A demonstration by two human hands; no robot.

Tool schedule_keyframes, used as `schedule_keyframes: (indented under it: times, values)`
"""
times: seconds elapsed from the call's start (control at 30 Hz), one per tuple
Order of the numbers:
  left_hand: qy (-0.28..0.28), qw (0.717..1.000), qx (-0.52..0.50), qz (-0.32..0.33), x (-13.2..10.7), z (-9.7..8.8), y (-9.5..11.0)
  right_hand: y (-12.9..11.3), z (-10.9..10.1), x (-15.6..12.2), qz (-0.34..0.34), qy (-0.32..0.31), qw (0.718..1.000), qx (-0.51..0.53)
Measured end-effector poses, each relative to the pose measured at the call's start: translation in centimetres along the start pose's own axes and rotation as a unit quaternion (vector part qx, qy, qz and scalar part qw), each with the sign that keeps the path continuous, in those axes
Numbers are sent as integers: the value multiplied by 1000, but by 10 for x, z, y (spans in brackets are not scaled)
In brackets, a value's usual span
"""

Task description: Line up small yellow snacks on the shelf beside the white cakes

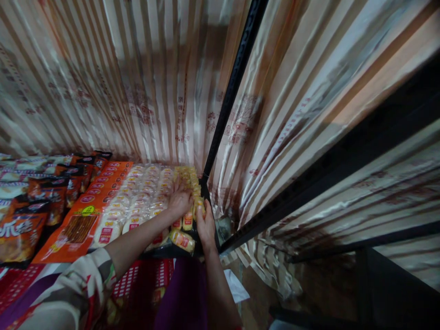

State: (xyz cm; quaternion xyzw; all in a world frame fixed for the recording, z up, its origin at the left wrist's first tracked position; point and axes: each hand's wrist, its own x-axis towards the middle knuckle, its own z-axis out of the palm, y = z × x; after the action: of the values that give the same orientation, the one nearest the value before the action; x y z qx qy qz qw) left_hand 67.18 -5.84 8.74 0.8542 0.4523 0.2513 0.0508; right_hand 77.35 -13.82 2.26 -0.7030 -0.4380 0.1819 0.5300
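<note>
My left hand lies fingers-forward on rows of small clear snack packets with red labels, its fingers spread flat over them. Just to its right, my right hand is curled round a yellow packet at the right end of the rows, beside the black shelf post. One yellow packet lies loose at the shelf's front edge below both hands.
Orange flat packs and dark orange snack bags fill the shelf to the left. A striped shiny curtain hangs behind. A black shelf frame runs off to the right. A red crate sits below.
</note>
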Motion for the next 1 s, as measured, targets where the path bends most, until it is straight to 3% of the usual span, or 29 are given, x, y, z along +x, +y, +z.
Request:
schedule_keyframes:
  times: [0.1,0.5,0.7,0.9,1.0]
  values:
    - [17,1000,-7,8,6,1,1,-3,1,11,24,-4,1000,6]
    - [-4,1000,-7,10,15,7,-4,3,5,42,49,2,997,59]
    - [18,1000,-15,15,16,17,-6,5,5,42,27,6,998,59]
    - [-4,1000,-13,12,19,14,-4,0,2,41,31,-10,998,51]
    - [-8,1000,-13,21,21,13,-5,-3,1,34,30,13,999,28]
